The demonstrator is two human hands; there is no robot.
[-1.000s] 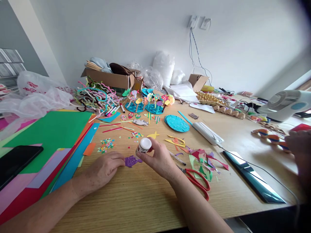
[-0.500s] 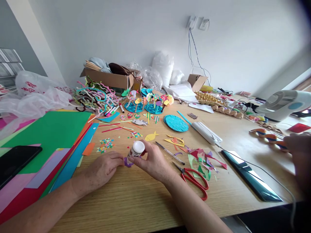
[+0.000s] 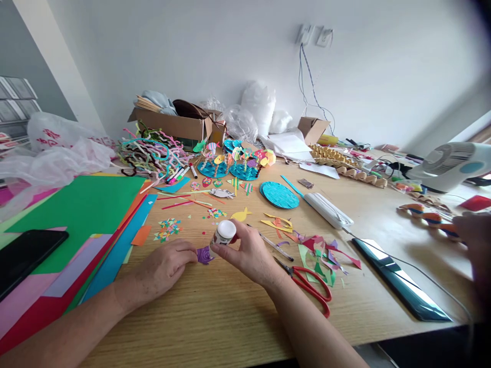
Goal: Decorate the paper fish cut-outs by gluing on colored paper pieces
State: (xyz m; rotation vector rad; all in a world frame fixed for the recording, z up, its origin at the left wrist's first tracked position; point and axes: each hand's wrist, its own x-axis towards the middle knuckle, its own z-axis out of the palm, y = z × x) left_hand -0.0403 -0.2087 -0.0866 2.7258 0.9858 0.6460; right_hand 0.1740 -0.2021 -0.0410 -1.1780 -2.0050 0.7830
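Observation:
My right hand is wrapped round a glue stick, a short labelled cylinder with its white end up, tilted over a purple paper cutout. The stick's lower end hides the cutout's right part, and I cannot tell whether they touch. At the cutout's left edge, my left hand pinches it with its fingertips against the table. A yellow paper fish lies just beyond my right hand. Beside my right wrist rest a pen and red-handled scissors.
Paper confetti and coloured sheets lie left, with a black phone. Blue discs, paper scraps, a white power strip and a dark glossy slab lie right. Another person's hand is at the right edge.
The glue stick in my right hand has moved left and down over the purple cutout, then slightly back right. My left hand has stayed on the cutout's edge.

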